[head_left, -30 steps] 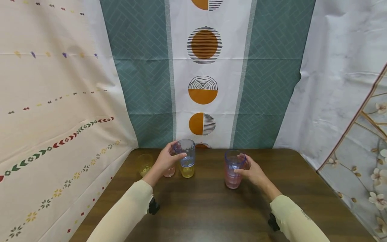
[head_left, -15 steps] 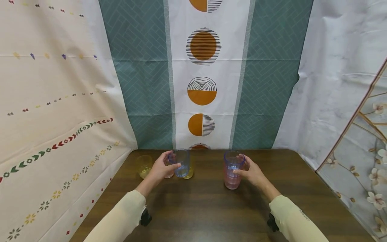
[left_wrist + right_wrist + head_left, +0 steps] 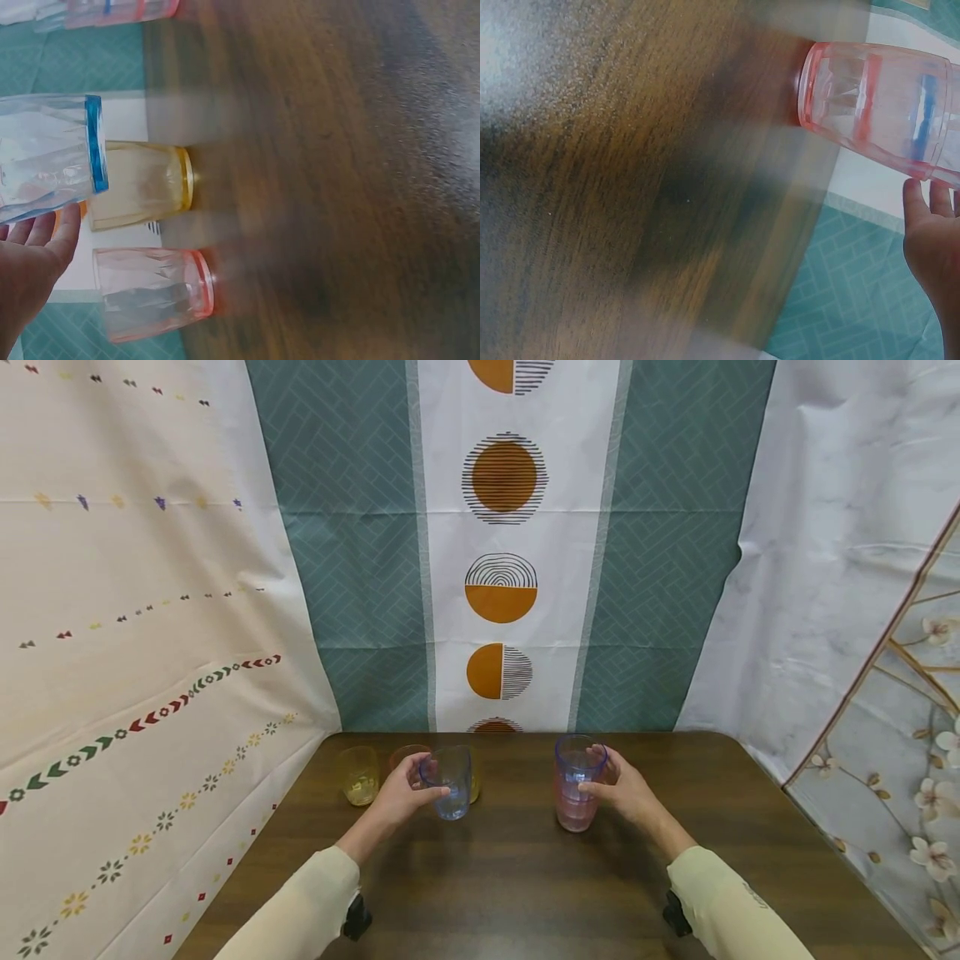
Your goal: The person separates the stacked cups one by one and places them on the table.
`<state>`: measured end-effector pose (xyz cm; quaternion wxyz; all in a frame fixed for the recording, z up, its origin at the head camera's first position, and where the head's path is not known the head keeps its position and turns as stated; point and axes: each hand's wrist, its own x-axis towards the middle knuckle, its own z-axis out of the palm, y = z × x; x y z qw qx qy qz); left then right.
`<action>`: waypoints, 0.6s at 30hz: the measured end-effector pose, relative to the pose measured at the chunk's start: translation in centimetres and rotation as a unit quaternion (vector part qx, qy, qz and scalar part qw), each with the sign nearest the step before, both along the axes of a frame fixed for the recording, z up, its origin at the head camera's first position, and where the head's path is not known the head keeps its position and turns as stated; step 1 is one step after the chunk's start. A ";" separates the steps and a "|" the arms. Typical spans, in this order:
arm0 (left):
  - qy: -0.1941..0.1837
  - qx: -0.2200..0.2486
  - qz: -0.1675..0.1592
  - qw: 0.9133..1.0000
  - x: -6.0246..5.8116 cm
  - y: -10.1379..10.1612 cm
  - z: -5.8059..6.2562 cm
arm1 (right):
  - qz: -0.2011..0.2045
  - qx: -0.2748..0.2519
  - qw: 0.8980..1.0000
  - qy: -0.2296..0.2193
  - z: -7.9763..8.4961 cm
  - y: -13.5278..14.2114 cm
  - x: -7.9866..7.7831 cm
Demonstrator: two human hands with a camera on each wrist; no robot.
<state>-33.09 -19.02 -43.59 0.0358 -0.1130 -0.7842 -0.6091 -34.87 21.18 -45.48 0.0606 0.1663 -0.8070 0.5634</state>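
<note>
Left of the middle of the desk (image 3: 495, 885), the left hand (image 3: 397, 793) holds a clear blue cup (image 3: 454, 777), its grip clamped on the cup with the thumb on the near side. The left wrist view shows the base of this cup raised off the desk, and from the head view the cup leans slightly. One second ago the blue cup sat higher, overlapping the top of a yellow cup (image 3: 142, 186); since then it has come down and nearer to the person, passing a little to the left, and it now hides most of that yellow cup in the head view. The left hand has moved with it, so that the rim of a pink cup (image 3: 154, 294) shows beyond the fingers, where earlier only its base showed below the hand. The yellow and pink cups stand side by side on the desk, with the pink one to the left.

Farther left, a second yellow cup (image 3: 362, 781) has stayed where it was. On the right, the right hand (image 3: 626, 789) and the cup stack (image 3: 572, 789) keep their place: the stack stands upright on the desk, pink outside with a blue rim on top, and the right wrist view shows red and blue rings inside. That hand's grip stays round the stack's upper part, thumb in front.
</note>
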 end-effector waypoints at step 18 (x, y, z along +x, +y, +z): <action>-0.006 -0.023 0.004 1.000 1.0 0.7 -2.4 | 0.003 -0.002 1.000 -0.001 -0.1 0.1 0.0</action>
